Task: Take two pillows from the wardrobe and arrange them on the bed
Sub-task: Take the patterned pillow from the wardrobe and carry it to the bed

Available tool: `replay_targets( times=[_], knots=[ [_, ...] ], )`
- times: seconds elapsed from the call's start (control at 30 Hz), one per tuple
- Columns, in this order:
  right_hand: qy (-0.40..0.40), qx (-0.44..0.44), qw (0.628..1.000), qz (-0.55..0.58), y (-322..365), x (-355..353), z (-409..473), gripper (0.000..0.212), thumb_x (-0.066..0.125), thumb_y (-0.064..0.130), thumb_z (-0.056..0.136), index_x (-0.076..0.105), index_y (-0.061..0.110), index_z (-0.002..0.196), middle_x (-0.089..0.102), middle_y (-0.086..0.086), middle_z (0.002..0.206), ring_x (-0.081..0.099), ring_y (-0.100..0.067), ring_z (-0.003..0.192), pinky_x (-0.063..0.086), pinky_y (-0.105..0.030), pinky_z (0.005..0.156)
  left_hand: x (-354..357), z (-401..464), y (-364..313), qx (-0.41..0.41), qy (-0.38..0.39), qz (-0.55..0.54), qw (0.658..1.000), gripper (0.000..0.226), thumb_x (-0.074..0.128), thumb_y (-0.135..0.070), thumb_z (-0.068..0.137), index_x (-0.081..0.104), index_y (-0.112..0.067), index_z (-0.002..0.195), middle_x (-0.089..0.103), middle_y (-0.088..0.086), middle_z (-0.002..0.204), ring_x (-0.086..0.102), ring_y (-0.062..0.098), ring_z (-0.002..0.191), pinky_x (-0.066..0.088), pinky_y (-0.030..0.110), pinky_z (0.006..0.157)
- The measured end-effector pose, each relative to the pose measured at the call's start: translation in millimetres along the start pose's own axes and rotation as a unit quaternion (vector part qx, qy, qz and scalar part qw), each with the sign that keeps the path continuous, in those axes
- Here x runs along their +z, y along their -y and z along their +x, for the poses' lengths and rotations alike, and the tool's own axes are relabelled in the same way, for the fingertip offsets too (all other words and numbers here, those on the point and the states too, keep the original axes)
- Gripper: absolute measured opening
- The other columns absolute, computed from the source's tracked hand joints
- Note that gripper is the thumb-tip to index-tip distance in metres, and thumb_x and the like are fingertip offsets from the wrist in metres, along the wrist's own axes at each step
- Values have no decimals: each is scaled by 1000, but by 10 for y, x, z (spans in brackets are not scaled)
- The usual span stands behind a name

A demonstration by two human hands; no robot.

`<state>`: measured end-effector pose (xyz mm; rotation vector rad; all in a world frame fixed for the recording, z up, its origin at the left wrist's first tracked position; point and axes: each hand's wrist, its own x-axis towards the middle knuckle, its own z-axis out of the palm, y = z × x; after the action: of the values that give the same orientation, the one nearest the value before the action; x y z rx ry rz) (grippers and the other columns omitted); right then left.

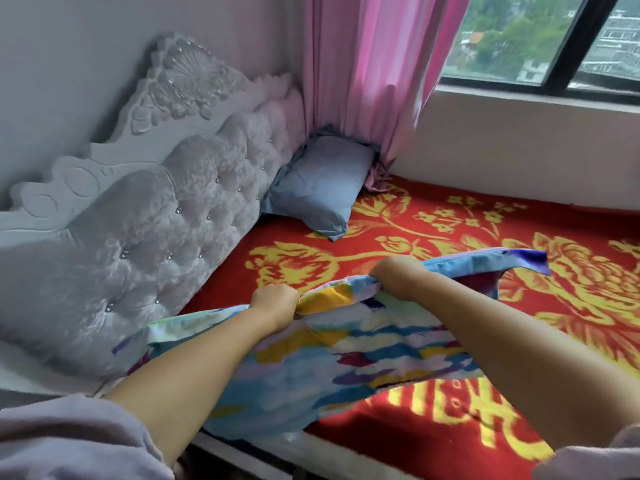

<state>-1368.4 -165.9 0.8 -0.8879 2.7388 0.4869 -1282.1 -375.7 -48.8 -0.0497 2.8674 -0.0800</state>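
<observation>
Multicoloured patterned pillow hangs over the bed, its far edge bunched in the clenched fingers of the left hand and right hand. Risk: releasing it here would probably leave it well apart from the blue pillow at the tufted headboard, and likely askew.

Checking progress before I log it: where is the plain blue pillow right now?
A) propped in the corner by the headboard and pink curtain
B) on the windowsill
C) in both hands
A: the plain blue pillow leans in the corner between the headboard and pink curtain.

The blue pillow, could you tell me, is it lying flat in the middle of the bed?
No, the blue pillow leans in the corner against the headboard.
</observation>
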Motion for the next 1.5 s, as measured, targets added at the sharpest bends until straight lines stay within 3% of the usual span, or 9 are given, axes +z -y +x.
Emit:
replay_targets(
  times=[0.57,0.77,0.9,1.03,1.17,1.27,1.33,1.4,1.5],
  knots=[
    [69,5,993,91,-269,234,2602,24,49,12,85,62,15,105,66,-9,111,61,-31,101,42,-33,73,527,2125,888,-21,59,-82,995,25,46,-14,89,60,-18,110,65,10,116,61,34,108,48,38,78],
    [-47,70,973,215,247,926,3314,56,46,11,91,33,21,144,30,-4,154,18,-23,145,12,-46,119,1093,2863,1540,-10,97,-238,966,29,58,-28,86,57,-15,112,67,16,114,61,37,106,46,37,76],
    [9,169,923,346,822,1688,3360,57,54,16,88,36,17,142,24,-10,156,30,-28,140,34,-44,109,1524,3400,1882,-15,113,-267,957,41,59,-39,89,59,-11,119,65,21,120,59,37,113,46,37,85],
    [59,374,813,443,1273,2671,2802,61,58,18,87,33,9,142,28,-17,151,36,-34,134,37,-44,105,2061,3880,2117,-70,147,-237,958,40,45,-32,97,53,-2,122,57,31,125,54,43,117,44,42,92],
    [-7,519,698,493,1513,3279,2444,73,64,21,87,26,2,145,24,-18,154,22,-29,143,18,-40,117,2494,4079,2161,-98,106,-167,975,33,37,-17,96,47,-1,123,53,33,124,52,48,113,43,50,92],
    [-40,622,475,621,1634,3425,2504,82,68,31,85,23,2,146,28,-20,153,28,-31,141,22,-42,118,2600,4175,2083,-113,70,-167,977,32,35,-18,97,48,-4,123,55,31,124,53,48,113,43,49,93],
    [-75,620,355,696,1653,3433,2580,64,67,28,86,38,-1,136,48,-23,138,47,-35,128,34,-50,111,2560,4238,2105,-108,57,-182,976,31,33,-13,98,53,4,115,57,35,120,54,50,111,44,49,90],
    [-115,621,305,713,1608,3364,2647,45,63,20,90,48,-3,126,58,-24,125,56,-35,115,42,-51,105,2418,4238,2166,-118,14,-213,970,29,34,-8,97,55,5,112,58,36,117,54,51,108,43,49,86],
    [-152,636,324,683,1548,3196,2730,35,55,17,95,51,-5,122,59,-16,106,55,-23,97,44,-36,88,2154,4073,2216,-132,-59,-275,950,26,35,-7,97,57,1,109,61,36,111,56,52,101,43,49,78]
  ],
)
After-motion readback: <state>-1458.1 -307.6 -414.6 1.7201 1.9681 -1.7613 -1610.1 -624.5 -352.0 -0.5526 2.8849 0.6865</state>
